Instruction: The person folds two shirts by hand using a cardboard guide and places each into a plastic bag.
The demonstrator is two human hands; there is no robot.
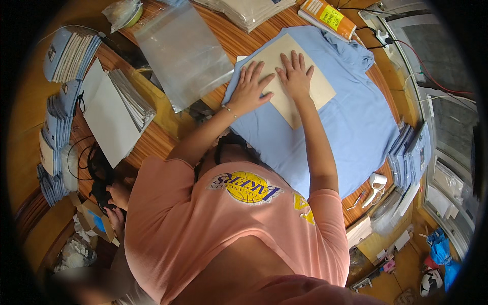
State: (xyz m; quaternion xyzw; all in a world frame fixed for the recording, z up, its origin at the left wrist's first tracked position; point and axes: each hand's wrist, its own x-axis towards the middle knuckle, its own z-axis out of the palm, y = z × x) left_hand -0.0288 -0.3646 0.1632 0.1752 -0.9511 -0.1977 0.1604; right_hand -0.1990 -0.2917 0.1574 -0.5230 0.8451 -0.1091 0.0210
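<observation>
A light blue garment [356, 122] lies spread over the striped wooden table, wrinkled toward its right side. On its far left part rests a flat beige board [321, 87], set at an angle. My left hand [249, 90] presses flat at the board's left side, fingers apart, wearing a thin bracelet at the wrist. My right hand [296, 76] lies palm down on the board's upper middle, its fingers spread. Neither hand grips anything. A clear plastic bag [180, 51] lies flat just left of the garment.
White sheets [109, 114] and bundles of packed folded garments [73, 57] are at left. Another person's hands [118, 198] hold something black. More packed garments [409, 150] and a white handheld tool [375, 189] are at right; an orange package [330, 19] lies far right.
</observation>
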